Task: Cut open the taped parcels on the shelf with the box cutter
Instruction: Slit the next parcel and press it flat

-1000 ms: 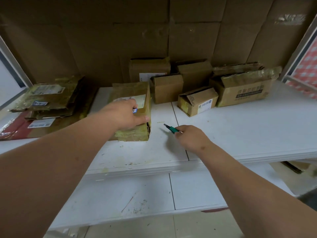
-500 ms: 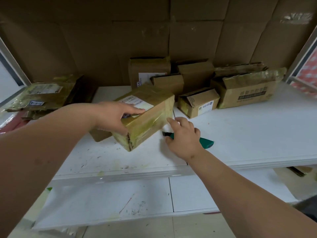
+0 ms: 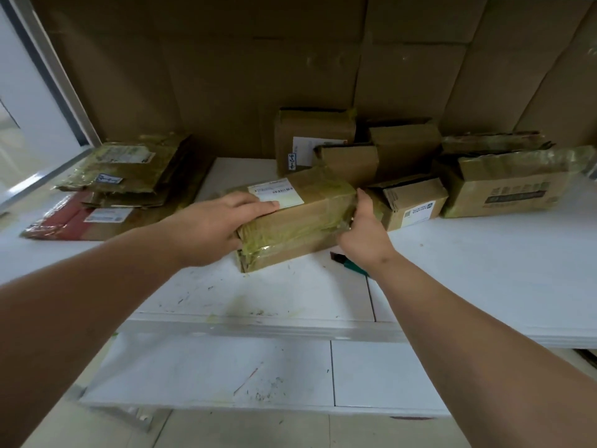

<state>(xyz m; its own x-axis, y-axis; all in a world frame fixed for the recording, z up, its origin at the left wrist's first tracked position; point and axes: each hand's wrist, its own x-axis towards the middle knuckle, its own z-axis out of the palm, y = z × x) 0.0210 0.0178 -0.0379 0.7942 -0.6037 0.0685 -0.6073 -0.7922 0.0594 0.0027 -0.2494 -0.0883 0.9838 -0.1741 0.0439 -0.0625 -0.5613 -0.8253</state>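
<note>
The white shelf (image 3: 484, 260) carries a taped parcel (image 3: 300, 224) at its middle, tilted with one corner down. The left hand (image 3: 223, 221) lies over its top by the label; the right hand (image 3: 365, 231) grips its right end. The box cutter (image 3: 349, 263) lies on the shelf, partly hidden beneath the right wrist.

White shelving against a cardboard wall
Scuffed white shelf board (image 3: 484, 270), brown cardboard backing (image 3: 226, 76), pale floor (image 3: 258, 431) below, dim light
</note>
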